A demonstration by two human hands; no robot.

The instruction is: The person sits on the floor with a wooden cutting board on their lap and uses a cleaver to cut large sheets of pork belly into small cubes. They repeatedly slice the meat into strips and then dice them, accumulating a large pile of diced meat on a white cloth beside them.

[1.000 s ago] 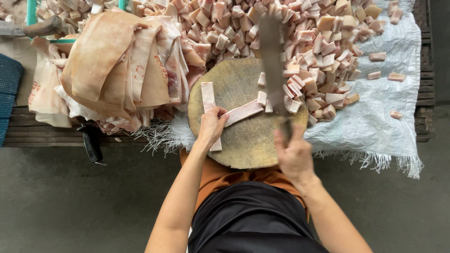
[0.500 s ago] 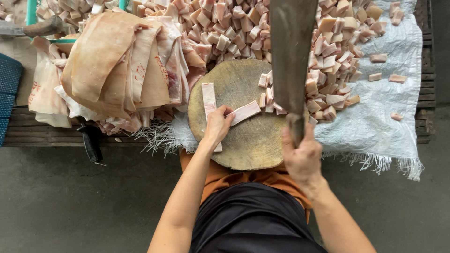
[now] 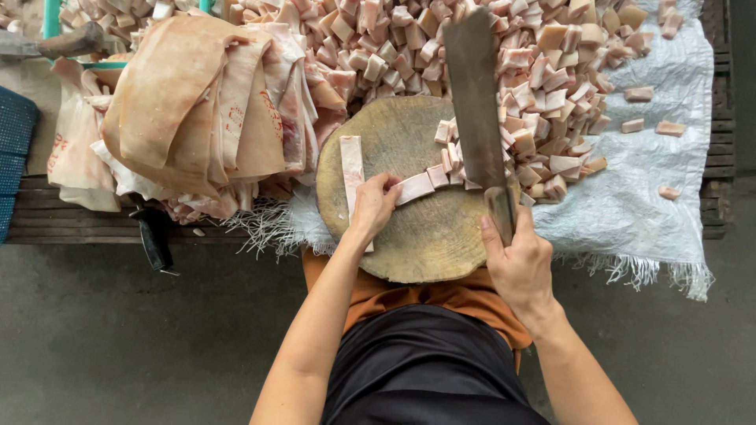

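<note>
Crosswise on the chopping block (image 3: 409, 228), the pork strip (image 3: 415, 187) lies pinned under the left hand (image 3: 372, 203), its free end toward the cleaver (image 3: 475, 102) gripped by the right hand (image 3: 520, 264).

Slatted wooden bench (image 3: 720, 169): white woven sheet (image 3: 669, 197) spread over it, bearing round wooden block (image 3: 417, 228), heap of cut cubes (image 3: 504, 55), stacked skin slabs (image 3: 189, 110); blue mat (image 3: 12, 149) at far edge.
</note>
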